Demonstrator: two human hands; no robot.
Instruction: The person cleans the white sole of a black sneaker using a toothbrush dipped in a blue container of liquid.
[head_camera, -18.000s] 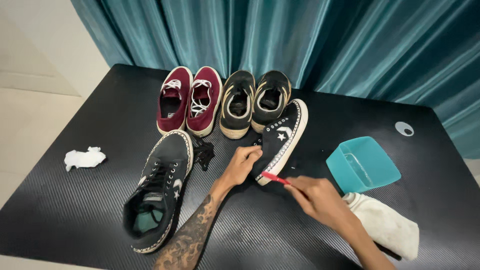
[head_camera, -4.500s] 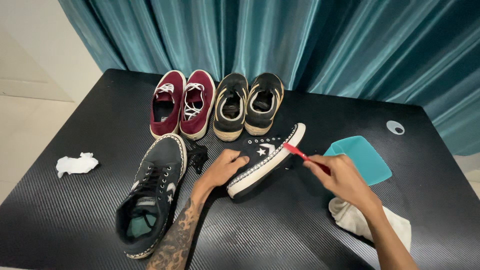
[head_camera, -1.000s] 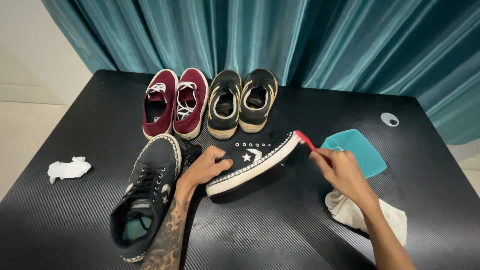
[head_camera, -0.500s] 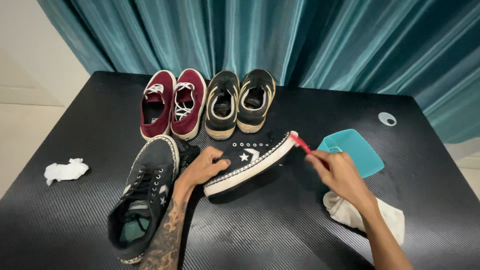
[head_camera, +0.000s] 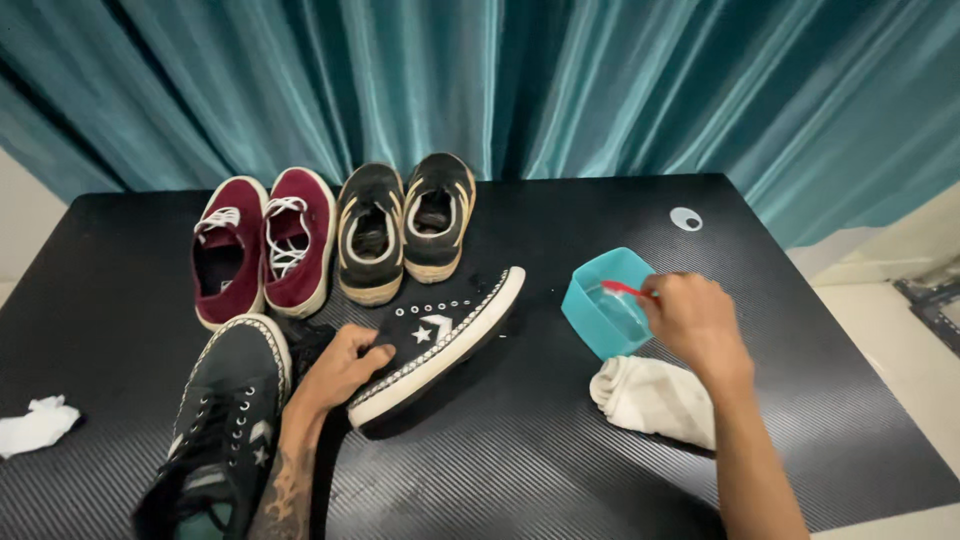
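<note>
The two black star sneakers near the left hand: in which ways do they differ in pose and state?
The black sneaker under the left hand lies tipped on its side, white sole edge facing the camera; the other black sneaker stands upright on its sole. The tipped sneaker shows bare eyelets with no laces; the upright sneaker is laced. The hand holds the tipped sneaker; nothing touches the upright one. Both are black with a white star.

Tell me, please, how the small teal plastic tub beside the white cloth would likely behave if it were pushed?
The small teal plastic tub looks thin-walled and light, so it would probably slide easily on the black textured table. It seems to hold a little liquid, which might slosh or spill. It appears tilted, so a push could tip it.
</note>
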